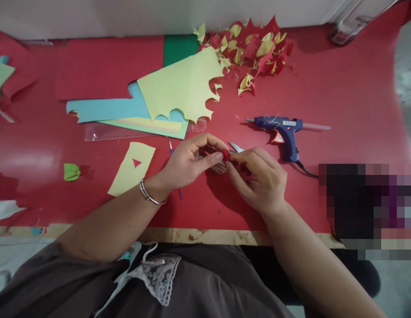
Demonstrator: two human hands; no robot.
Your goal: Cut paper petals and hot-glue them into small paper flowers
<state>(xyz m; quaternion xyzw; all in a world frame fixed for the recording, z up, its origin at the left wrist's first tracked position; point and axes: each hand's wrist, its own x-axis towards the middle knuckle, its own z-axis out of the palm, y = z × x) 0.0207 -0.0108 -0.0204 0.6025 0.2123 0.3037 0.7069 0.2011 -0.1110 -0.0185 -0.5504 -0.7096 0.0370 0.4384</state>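
Between my two hands is a small red piece (226, 155), its shape mostly covered by fingers. My left hand (194, 159) pinches it from the left with thumb and fingers. From the right, my right hand (258, 176) closes its thumb and fingertips at the same piece. Just behind the fingers, a pale pointed blade-like object (237, 147) shows in part. A blue glue gun (285, 128) lies on its side beyond my right hand. Left of my left hand rests a yellow sheet (127, 174) with a small red triangle on it.
Red, yellow and blue sheets (108, 109) overlap at the back left. Red and yellow scraps (258, 48) are heaped at the back. A thin blue brush (171, 145) lies by my left hand, a green piece (72, 172) farther left. A clear container (353, 22) stands back right.
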